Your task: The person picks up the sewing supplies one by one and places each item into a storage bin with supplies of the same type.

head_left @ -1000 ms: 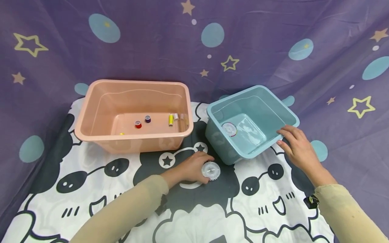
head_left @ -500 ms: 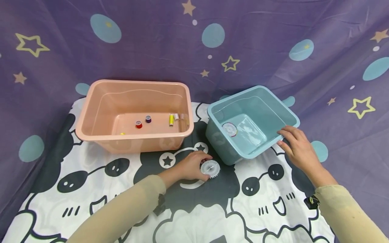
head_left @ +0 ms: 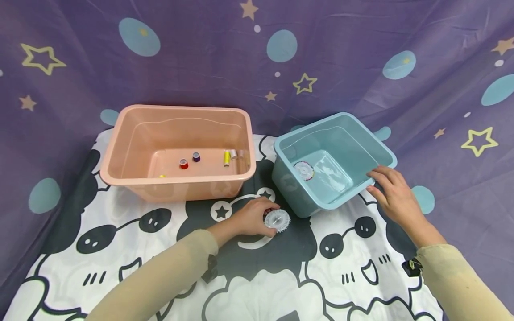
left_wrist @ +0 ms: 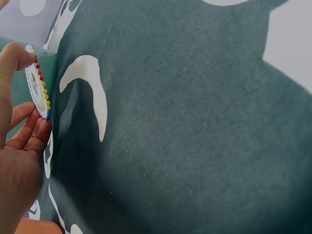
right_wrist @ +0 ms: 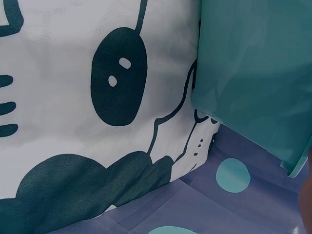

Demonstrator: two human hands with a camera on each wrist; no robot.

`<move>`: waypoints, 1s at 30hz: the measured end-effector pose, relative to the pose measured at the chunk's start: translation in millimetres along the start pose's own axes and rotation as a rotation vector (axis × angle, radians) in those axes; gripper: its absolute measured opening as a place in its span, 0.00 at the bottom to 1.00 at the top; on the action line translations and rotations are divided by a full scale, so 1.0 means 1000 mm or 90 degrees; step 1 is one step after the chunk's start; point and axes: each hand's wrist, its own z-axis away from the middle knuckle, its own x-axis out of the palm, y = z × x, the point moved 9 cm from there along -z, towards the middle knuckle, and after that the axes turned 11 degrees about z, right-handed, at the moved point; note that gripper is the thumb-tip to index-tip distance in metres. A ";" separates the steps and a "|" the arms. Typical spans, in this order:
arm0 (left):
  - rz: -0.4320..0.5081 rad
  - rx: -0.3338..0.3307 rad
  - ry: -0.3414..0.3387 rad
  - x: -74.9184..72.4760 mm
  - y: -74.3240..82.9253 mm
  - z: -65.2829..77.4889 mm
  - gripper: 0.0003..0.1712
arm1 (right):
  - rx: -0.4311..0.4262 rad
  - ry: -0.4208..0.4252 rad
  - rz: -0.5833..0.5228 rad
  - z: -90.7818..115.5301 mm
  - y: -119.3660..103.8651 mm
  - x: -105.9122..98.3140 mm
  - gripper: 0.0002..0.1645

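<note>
My left hand pinches a round wheel of sewing pins by its edge, thumb on one side and fingers on the other. Red, yellow and blue pin heads line the rim of this pin wheel in the left wrist view. It is held over the dark part of the cloth, just in front of the blue bin. My right hand grips that bin's front right rim, fingers over the edge and thumb outside. Inside the bin, against its left wall, lies a second pin wheel with coloured heads.
A peach bin stands at the left. On its floor are a red thread spool, a dark purple spool, a yellow spool and a white spool. A purple curtain hangs behind both bins.
My left hand and its pin wheel have shifted slightly up and to the left in the head view. The right hand stays at the blue bin's rim.
</note>
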 end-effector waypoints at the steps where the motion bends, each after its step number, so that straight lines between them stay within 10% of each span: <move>1: -0.002 0.017 0.004 0.000 -0.006 0.000 0.38 | 0.001 0.001 0.000 0.000 0.000 0.000 0.43; 13: 0.002 -0.063 -0.019 -0.014 0.008 0.005 0.38 | -0.005 0.009 -0.001 -0.001 -0.001 -0.003 0.43; 30: -0.020 -0.045 -0.029 -0.041 0.050 0.014 0.38 | 0.002 -0.003 -0.003 0.001 0.000 -0.002 0.44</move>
